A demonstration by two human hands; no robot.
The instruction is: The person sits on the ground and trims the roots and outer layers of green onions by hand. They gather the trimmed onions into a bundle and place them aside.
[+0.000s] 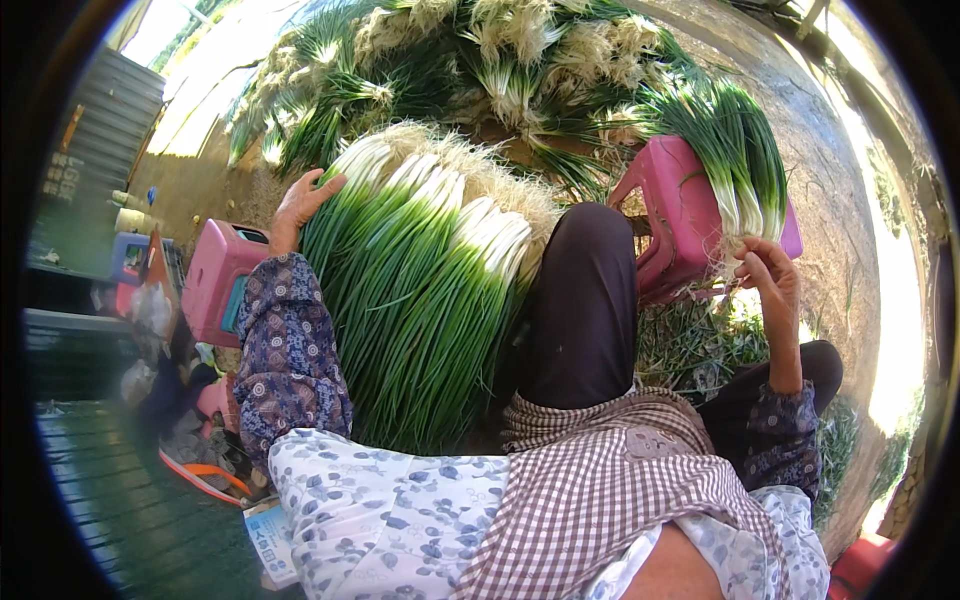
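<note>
My left hand (305, 205) lies at the upper left edge of a large pile of green onions (415, 275), its fingers stretched out over the pale stems. The pile's leaves point toward me, with white stems and tangled roots at the far end. Over the pink plastic stool (680, 195) on the right lies a smaller bunch of green onions (738, 165), leaves away from me, white ends near. At those ends my right hand (770, 272) pinches the thin roots between thumb and fingers. The exact strands in the pinch are too small to make out.
Uncleaned green onions with roots (520, 50) are heaped along the back. A second pink stool (222, 280) stands to the left, near an orange-strapped shoe (205, 475). Leaf scraps (700, 345) litter the ground below the right stool. My knee rises between pile and stool.
</note>
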